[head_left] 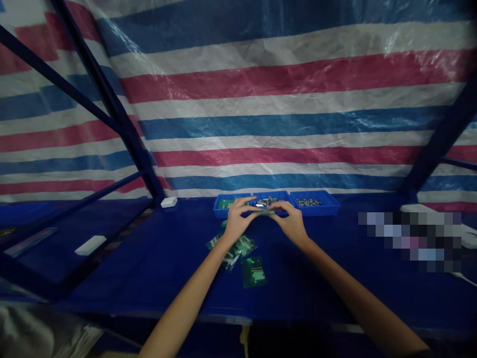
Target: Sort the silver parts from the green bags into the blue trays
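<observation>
Both hands are raised in front of the blue bins, pinching a small flat greenish thing (267, 212) between them; it looks like a little plastic packet, but its detail is too small to make out. My left hand (237, 219) grips its left end with thumb and fingers. At the other end, my right hand (292, 221) has its fingers closed on it. Below my left hand lies a loose pile of clear-and-green packets (244, 244) with pale parts inside. One separate green packet (254, 272) lies flat nearer to me.
Three blue bins stand along the back: the left bin (220, 214) with green packets, the middle bin (285, 195) and right bin (328, 211) with small metallic parts. White boxes (169, 202) sit at left. A white power strip (428, 215) lies right. Blue frame posts (130, 134) flank the table.
</observation>
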Demonstrator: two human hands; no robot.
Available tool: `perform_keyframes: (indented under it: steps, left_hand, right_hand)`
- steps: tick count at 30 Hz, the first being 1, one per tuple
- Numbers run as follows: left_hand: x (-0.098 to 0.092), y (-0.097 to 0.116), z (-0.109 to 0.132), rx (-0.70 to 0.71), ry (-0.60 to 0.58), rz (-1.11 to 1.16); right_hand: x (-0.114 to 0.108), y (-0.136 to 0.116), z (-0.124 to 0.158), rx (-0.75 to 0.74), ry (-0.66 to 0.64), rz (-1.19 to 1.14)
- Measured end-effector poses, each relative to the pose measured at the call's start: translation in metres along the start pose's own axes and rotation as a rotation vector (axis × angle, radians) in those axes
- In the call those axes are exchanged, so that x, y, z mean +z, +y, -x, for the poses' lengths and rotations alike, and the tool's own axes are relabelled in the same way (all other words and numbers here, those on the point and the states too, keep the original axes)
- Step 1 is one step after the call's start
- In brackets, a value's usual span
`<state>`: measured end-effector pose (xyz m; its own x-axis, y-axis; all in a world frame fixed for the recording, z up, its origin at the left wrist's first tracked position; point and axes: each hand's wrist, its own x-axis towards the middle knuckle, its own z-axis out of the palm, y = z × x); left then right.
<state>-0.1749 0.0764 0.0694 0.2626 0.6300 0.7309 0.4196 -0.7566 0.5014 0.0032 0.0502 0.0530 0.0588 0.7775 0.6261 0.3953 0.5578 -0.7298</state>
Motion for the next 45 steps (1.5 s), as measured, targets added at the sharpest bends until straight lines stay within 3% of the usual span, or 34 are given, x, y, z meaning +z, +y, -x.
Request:
perform_keyframes:
  steps: [3,6,8,11,15,19,23,26,29,32,37,41,45]
  left_hand:
    - [-0.011,-0.013,-0.005,-0.158,0.108,-0.005]
    - [-0.032,-0.037,-0.009,-0.328,0.346,-0.039]
    - [-0.047,-0.055,-0.01,-0.377,0.461,-0.085]
    - [-0.061,-0.078,-0.007,-0.418,0.528,-0.198]
    - [-0.056,-0.093,-0.002,-0.448,0.458,-0.258]
    - [-0.043,-0.095,0.0,-0.47,0.355,-0.282]
    - [-0.042,-0.086,0.002,-0.462,0.203,-0.564]
    - [-0.045,-0.076,0.001,-0.332,0.12,-0.708]
    - [-0.044,-0.069,0.001,-0.204,-0.07,-0.696]
    - [-0.039,-0.067,0.003,-0.179,-0.203,-0.699]
    - [-0.036,-0.065,0.005,-0.208,-0.155,-0.671]
    - [-0.037,-0.059,0.001,-0.212,-0.032,-0.537]
    - [-0.033,-0.049,-0.004,-0.24,0.082,-0.25]
  right_hand:
    - [0.003,-0.001,0.002,0.134,-0.069,-0.077]
    - [0.005,-0.001,0.004,0.19,-0.134,-0.064]
    - [0.007,0.001,0.005,0.201,-0.161,-0.046]
    - [0.008,0.003,0.007,0.207,-0.208,-0.05]
    - [0.008,0.002,0.009,0.237,-0.266,-0.046]
    - [0.007,0.0,0.008,0.248,-0.295,-0.024]
    - [0.008,0.005,0.007,0.263,-0.338,0.0]
    - [0.01,0.008,0.009,0.249,-0.487,0.05]
    - [0.012,0.002,0.013,0.185,-0.658,0.132]
    - [0.012,-0.012,0.019,0.127,-0.807,0.187]
    - [0.008,-0.033,0.026,0.043,-1.007,0.234]
    - [0.008,-0.036,0.028,-0.006,-1.015,0.285]
    - [0.009,-0.029,0.026,0.062,-1.034,0.203]
